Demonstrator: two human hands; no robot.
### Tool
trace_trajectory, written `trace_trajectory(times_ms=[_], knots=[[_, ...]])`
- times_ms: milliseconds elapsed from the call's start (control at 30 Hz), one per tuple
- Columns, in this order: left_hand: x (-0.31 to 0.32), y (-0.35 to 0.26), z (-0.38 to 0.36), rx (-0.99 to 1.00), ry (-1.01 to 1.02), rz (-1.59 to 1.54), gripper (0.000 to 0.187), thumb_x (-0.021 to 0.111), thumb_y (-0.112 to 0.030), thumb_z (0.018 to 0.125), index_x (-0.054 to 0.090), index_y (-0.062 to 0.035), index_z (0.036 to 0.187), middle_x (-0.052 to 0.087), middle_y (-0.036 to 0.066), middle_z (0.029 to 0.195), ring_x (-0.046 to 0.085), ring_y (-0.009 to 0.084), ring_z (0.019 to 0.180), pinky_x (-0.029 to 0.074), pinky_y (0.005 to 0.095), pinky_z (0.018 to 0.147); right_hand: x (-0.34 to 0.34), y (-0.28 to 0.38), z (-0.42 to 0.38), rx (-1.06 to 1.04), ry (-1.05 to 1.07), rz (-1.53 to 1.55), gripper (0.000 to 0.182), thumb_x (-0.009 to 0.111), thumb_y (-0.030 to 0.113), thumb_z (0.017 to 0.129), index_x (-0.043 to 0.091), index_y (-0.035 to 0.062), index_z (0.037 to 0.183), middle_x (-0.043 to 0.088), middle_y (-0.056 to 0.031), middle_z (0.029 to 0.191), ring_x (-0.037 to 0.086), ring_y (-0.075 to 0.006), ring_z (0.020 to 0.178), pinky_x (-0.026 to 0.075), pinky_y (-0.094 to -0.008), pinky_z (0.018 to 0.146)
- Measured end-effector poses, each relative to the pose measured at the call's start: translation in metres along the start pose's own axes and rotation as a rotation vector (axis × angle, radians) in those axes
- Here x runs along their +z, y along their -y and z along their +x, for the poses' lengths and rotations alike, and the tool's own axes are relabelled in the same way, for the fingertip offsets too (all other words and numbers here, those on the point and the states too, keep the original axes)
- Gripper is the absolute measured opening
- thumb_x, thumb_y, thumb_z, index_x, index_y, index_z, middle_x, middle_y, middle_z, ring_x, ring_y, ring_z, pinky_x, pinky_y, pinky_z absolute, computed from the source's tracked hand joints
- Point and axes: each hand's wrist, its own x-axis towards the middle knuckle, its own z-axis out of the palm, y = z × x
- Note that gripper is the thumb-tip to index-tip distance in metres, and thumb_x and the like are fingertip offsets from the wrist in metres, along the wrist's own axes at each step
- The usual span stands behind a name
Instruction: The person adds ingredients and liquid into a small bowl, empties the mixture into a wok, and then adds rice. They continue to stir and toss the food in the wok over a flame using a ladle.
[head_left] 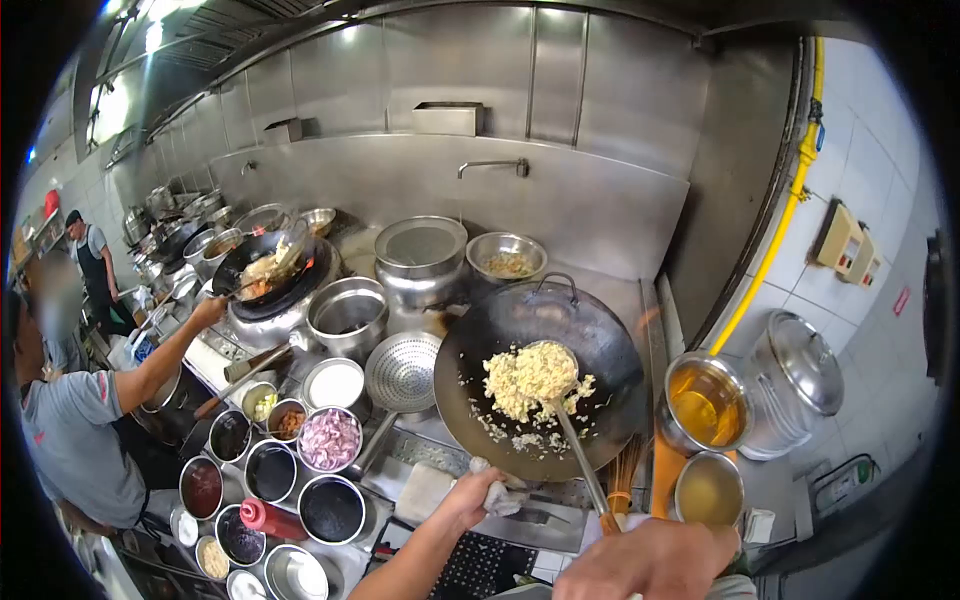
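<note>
A large black wok sits on the stove in front of me, with a yellow, egg-coated rice mixture heaped in its middle and loose grains spread below. My right hand is closed round the wooden end of a long-handled ladle. The ladle's bowl lies in the heap. At the wok's near rim, my left hand grips a folded whitish cloth pressed against the edge. The fingertips of both hands are partly hidden.
A perforated strainer rests left of the wok. Containers of sauces, chopped onion and a red squeeze bottle crowd the left. An oil pot stands right. A co-worker cooks at another wok. A bamboo brush stands near my right hand.
</note>
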Motion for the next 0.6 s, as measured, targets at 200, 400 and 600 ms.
trace_trajectory(times_ms=[200, 400, 600], knots=[[-0.021, 0.021, 0.019, -0.097, 0.085, -0.081, 0.021, 0.053, -0.010, 0.084, 0.056, -0.0006, 0.102, 0.061, 0.010, 0.093, 0.062, 0.0199, 0.081, 0.054, 0.0345, 0.068, -0.024, -0.014, -0.134, 0.585, -1.054, -0.743, 0.027, 0.058, 0.023, 0.089, 0.061, 0.0016, 0.106, 0.061, -0.0161, 0.105, 0.060, -0.0237, 0.086, 0.049, -0.0347, 0.076], [0.016, 0.022, 0.006, 0.149, 0.005, -0.047, 0.017, 0.055, -0.019, 0.083, 0.062, -0.0033, 0.086, 0.062, 0.006, 0.083, 0.059, 0.0167, 0.070, 0.049, 0.0308, 0.061, -0.034, -0.077, -0.204, 0.902, -1.116, 0.189, 0.027, 0.055, 0.032, 0.090, 0.061, 0.0063, 0.098, 0.048, -0.0049, 0.073, 0.045, -0.0167, 0.057, 0.039, -0.0287, 0.051], [0.059, -0.002, -0.001, 0.223, -0.086, -0.276, 0.015, 0.053, -0.017, 0.082, 0.059, -0.0040, 0.080, 0.056, 0.004, 0.061, 0.057, 0.0170, 0.053, 0.044, 0.0335, 0.041, -0.065, -0.022, -0.172, 1.218, -1.264, 0.324, 0.025, 0.051, 0.035, 0.092, 0.058, 0.0108, 0.095, 0.029, 0.0065, 0.054, 0.020, -0.0039, 0.036, 0.017, -0.0216, 0.028]])
